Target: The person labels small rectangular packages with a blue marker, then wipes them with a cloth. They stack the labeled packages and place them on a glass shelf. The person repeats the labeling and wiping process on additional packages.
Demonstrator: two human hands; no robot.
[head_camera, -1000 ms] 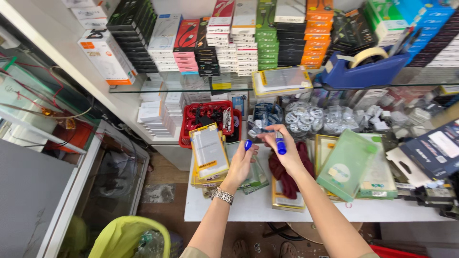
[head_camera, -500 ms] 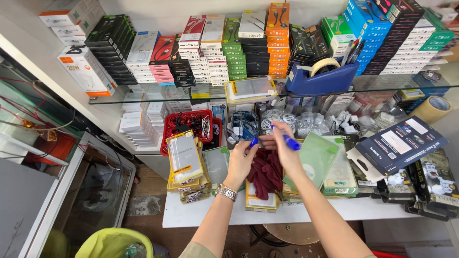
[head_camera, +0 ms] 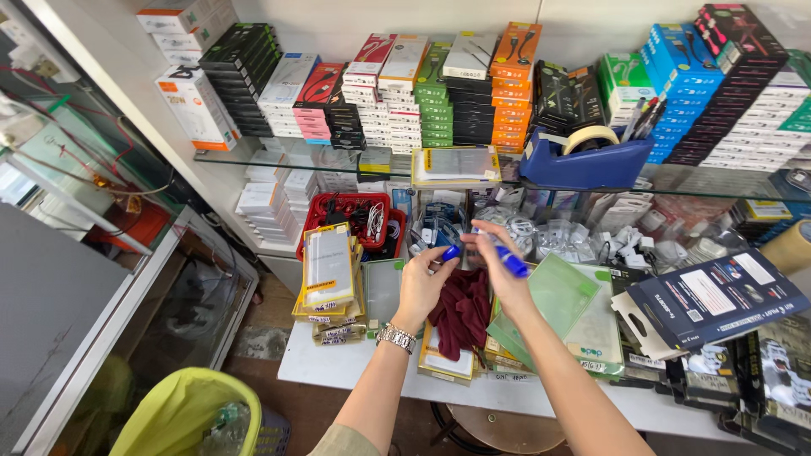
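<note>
Your right hand (head_camera: 505, 274) grips a blue marker pen (head_camera: 512, 262) between the fingers, with the barrel pointing out to the right. Your left hand (head_camera: 420, 287) pinches a small blue cap (head_camera: 451, 252) between thumb and forefinger, just beside the pen's end. Both hands hover close together above a dark red cloth (head_camera: 463, 311), which lies on flat packets at the front of the white table (head_camera: 338, 363).

Around them you have a stack of yellow-edged packets (head_camera: 328, 270) on the left, a red basket (head_camera: 351, 221) of cables behind it, green translucent pouches (head_camera: 564, 306) on the right and a dark blue box (head_camera: 710, 300) further right. A blue tape dispenser (head_camera: 583, 160) stands on the glass shelf (head_camera: 253, 159) above.

What could go wrong, in my judgement: the cap is small and held only by the fingertips, so it may slip and fall among the packets or off the table edge. If the tip is bare, it could also mark the cloth or your fingers.

The pen tip is hidden behind your fingers, so I cannot tell whether it is uncovered. The small bags under the shelf are too cluttered to make out.
</note>
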